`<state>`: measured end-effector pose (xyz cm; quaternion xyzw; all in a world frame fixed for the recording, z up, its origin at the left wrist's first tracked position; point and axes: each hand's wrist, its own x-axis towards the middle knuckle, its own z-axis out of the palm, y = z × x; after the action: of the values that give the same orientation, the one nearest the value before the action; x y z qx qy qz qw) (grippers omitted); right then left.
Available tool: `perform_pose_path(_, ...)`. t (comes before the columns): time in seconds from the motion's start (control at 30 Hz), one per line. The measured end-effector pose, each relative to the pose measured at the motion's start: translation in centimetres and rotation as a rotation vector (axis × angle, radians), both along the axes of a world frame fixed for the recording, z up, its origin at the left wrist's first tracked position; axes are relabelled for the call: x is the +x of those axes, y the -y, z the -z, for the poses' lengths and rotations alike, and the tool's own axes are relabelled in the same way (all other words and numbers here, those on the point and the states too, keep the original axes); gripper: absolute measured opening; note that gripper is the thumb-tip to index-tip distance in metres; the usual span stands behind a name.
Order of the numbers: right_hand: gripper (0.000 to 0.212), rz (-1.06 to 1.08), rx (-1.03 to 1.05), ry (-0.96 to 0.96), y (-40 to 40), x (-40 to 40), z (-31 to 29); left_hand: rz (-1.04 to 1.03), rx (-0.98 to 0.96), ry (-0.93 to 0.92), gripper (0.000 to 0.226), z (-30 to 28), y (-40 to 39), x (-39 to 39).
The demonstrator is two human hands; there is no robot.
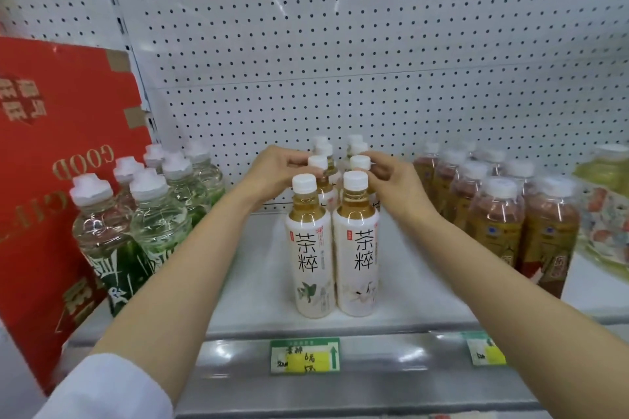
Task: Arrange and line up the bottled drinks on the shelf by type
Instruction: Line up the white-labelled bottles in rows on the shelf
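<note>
Tea bottles (335,248) with white labels stood in two rows at the centre of the shelf (258,282), running back toward the pegboard (340,44). Your left hand (272,173) pinched the white cap of the second bottle in the left row; your right hand (391,180) curled round the cap of the second bottle in the right row. Green-labelled bottles (149,224) sat at centre left beside a red carton (51,163); brown-labelled bottles (503,214) stood at centre right. A price tag (305,355) hung on the shelf edge, lower centre.
</note>
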<state>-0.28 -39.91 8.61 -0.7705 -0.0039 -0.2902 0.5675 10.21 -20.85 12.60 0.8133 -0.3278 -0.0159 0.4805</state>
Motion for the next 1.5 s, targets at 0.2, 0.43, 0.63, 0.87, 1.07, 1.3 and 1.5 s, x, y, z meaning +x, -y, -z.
perform_pose_path(0.2, 0.033, -0.071, 0.048, 0.028, -0.6, 0.3, 0.0, 0.071, -0.086, -0.009, 0.029, 0.8, -2.3, 0.0)
perform_pose_path(0.43, 0.033, -0.093, 0.121, 0.03, -0.9, 0.6, -0.4, 0.104, -0.068, -0.017, 0.027, 0.5, -2.4, 0.2)
perform_pose_path(0.63, 0.026, 0.02, 0.061, 0.082, 0.4, 0.4, -1.5, 0.008, -0.273, -0.055, 0.031, -1.4, -2.0, 1.4)
perform_pose_path(0.87, 0.047, 0.234, -0.106, -0.074, 3.6, 4.0, -2.1, 0.001, -0.001, 0.006, 0.039, -2.3, 3.2, 3.8)
perform_pose_path(1.07, 0.02, 0.132, -0.118, -0.13, 2.8, 5.0, -2.0, 0.018, 0.034, -0.046, 0.036, -2.0, 3.7, 5.0)
perform_pose_path(1.3, 0.032, 0.102, -0.115, -0.181, 1.2, 6.1, -2.4, 0.014, 0.008, -0.034, 0.029, -2.1, 1.0, 5.6)
perform_pose_path(1.5, 0.041, 0.043, -0.032, -0.207, 1.0, 6.0, -2.6, 0.028, -0.014, -0.071, 0.024, -1.4, 0.1, 5.8)
